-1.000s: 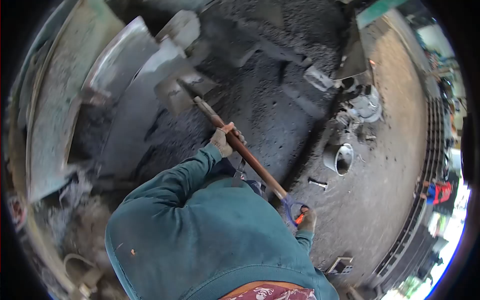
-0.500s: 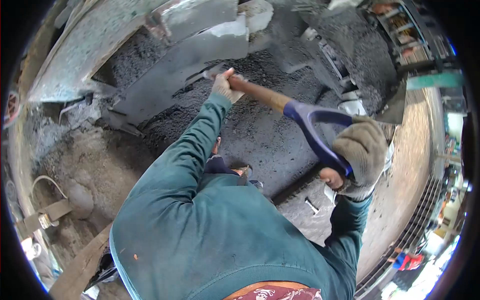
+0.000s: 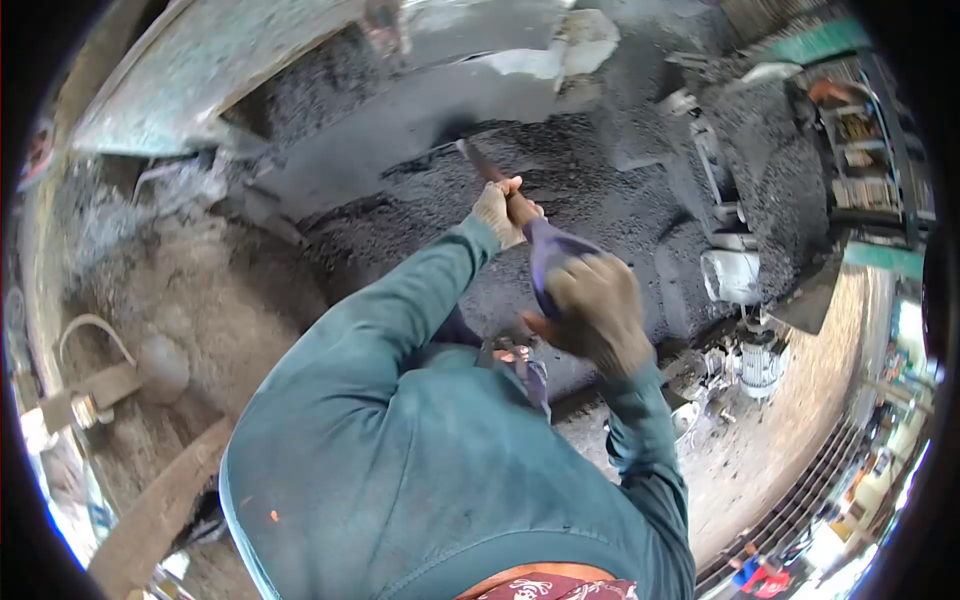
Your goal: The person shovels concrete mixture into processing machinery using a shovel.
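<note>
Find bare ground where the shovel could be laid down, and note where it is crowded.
Bare concrete floor lies between the motor and the grating, lower right. Dark gravel covers everything around the shovel; clutter surrounds the motor.

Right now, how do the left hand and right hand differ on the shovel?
The left hand grips the shovel by its brown shaft, farther out; the right hand holds its purple handle, nearer the body. The left looks smaller, the right bigger, closer to camera. Both wear gloves.

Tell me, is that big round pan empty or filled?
Filled, partly: dark gravelly mix covers the floor of the pan around the grey metal paddle.
</note>
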`<state>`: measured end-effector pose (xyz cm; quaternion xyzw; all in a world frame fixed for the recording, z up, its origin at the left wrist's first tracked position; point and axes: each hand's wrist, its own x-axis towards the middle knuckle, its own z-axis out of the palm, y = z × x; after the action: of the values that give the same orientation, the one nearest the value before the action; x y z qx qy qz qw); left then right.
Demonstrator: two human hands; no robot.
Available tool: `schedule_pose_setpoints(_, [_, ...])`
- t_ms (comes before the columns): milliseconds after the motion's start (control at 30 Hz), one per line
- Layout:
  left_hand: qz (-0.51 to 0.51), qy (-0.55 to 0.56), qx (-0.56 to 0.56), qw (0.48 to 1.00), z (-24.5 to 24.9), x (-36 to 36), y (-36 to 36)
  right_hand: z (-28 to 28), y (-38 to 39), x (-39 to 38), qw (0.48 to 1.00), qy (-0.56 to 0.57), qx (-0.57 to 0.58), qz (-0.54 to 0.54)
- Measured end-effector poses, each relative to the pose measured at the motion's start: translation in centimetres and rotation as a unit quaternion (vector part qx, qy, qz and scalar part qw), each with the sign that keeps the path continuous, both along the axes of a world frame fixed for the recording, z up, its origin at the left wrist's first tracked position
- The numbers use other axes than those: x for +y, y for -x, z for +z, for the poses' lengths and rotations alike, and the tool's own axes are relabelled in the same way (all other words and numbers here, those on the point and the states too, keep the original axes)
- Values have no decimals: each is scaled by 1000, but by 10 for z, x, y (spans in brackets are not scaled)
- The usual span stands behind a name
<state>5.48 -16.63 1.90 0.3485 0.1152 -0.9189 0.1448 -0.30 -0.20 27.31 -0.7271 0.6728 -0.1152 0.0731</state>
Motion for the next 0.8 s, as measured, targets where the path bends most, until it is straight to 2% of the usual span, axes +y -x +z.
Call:
schedule_pose_setpoints(33, [3, 4, -7, 1000, 23, 7, 11, 28, 14, 28, 999, -17, -5, -29])
schedule_pose_setpoints(100, [6, 8, -32, 999, 60, 28, 32, 50, 44, 102, 977, 97, -124, -141])
schedule_pose_setpoints(133, [0, 29, -37, 999, 60, 38, 45, 45, 52, 152, 927, 107, -225, -281])
schedule_pose_setpoints(167, [-11, 40, -31, 999, 49, 45, 56, 29, 54, 200, 846, 118, -320, -409])
schedule_pose_setpoints(233, [-28, 57, -19, 998, 7, 63, 72, -21, 58, 271, 701, 117, -393, -583])
schedule_pose_setpoints(267, [-33, 73, -7, 997, -14, 79, 76, -74, 53, 314, 621, 167, -468, -606])
schedule_pose_setpoints(300, [-36, 89, -65, 993, -14, 102, 80, -136, 42, 353, 531, 219, -538, -617])
schedule_pose_setpoints(367, [-70, 48, -159, 984, -43, 153, 83, -233, -10, 401, 383, 206, -515, -739])
schedule_pose_setpoints(433, [-146, 58, -114, 981, -136, 213, 66, -270, -65, 428, 222, 184, -478, -830])
schedule_pose_setpoints(500, [-202, -70, -192, 958, -187, 285, 66, -312, -120, 506, 138, 33, -340, -930])
schedule_pose_setpoints(533, [-313, -20, -210, 926, -192, 330, 68, -307, -149, 546, 137, 42, -325, -935])
schedule_pose_setpoints(567, [-353, -65, -251, 899, -195, 372, 73, -278, -157, 575, 203, -26, -273, -940])
schedule_pose_setpoints(600, [-371, -62, -243, 894, -161, 403, 82, -250, -166, 605, 261, -96, -210, -937])
schedule_pose_setpoints(633, [-381, -207, -169, 885, -177, 441, 83, -217, -153, 625, 291, -81, -184, -935])
schedule_pose_setpoints(667, [-369, -230, -188, 881, -172, 476, 95, -183, -138, 641, 321, -68, -156, -932])
schedule_pose_setpoints(700, [-401, -249, -171, 865, -152, 487, 112, -149, -124, 658, 350, -56, -128, -926])
schedule_pose_setpoints(767, [-363, -257, -180, 877, -147, 502, 146, -134, -37, 620, 325, -42, -185, -927])
schedule_pose_setpoints(800, [-331, -286, -144, 888, -174, 504, 156, -126, 6, 601, 311, -35, -212, -926])
